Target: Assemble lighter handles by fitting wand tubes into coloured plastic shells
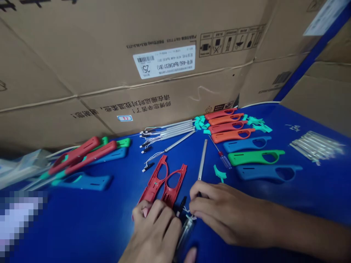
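My left hand [155,230] is closed, its fingers curled by the lower ends of two red lighter handle halves [172,188]. A clear lighter fuel tank [187,229] lies between its fingers and thumb. My right hand [222,210] is closed around the lower end of a silver lighter tube [203,160], which points away from me. Its fingertips are close to the tank's top, where thin white wires and a small black igniter piece [181,206] show. What lies under the fingertips is hidden.
Behind stands a large cardboard box [104,65]. Wired tubes [177,130], handle shells [233,136], a screwdriver [225,160] and teal pieces [219,172] lie on the blue table [90,223]. Assembled lighters [82,155] are at left, clear tanks [315,146] at right.
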Motion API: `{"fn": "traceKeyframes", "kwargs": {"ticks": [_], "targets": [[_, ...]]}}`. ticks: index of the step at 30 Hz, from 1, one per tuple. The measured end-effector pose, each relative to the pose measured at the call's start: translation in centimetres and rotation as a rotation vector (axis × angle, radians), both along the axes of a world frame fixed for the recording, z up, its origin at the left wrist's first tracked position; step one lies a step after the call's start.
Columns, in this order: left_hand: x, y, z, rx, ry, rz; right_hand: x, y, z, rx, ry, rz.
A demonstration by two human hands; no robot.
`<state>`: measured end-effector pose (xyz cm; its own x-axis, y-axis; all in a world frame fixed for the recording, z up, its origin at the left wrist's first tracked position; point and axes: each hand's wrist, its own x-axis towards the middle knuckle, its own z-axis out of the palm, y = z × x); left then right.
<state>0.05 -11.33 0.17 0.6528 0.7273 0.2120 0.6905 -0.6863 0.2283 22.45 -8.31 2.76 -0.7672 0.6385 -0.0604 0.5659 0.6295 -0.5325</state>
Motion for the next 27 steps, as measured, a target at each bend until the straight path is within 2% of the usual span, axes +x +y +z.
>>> {"fn": "traceKeyframes", "kwargs": {"ticks": [4,8,16,20,24,27], "targets": [[0.4,0.2,0.2,0.033,0.026,-0.031,-0.3,-0.3,-0.1,0.029,0.010,0.034],[0.3,0.6,0.3,0.087,0.046,-0.099,-0.5,-0.5,-1.0,0.126,0.045,0.047],[0.4,1.0,0.7,0.087,0.099,-0.142,-1.3,-0.8,-2.7,0.321,0.270,0.001],[0.3,1.1,0.1,0.086,0.039,-0.159,-1.4,-0.6,-2.8,0.236,0.351,-0.010],[-0.3,1.3,-0.9,0.136,-0.163,-0.173,-1.1,-0.3,-2.8,0.142,0.431,-0.163],[-1.0,1.6,-0.8,0.126,-0.169,-0.194,-1.2,-0.2,-2.8,0.071,0.436,-0.191]]}}
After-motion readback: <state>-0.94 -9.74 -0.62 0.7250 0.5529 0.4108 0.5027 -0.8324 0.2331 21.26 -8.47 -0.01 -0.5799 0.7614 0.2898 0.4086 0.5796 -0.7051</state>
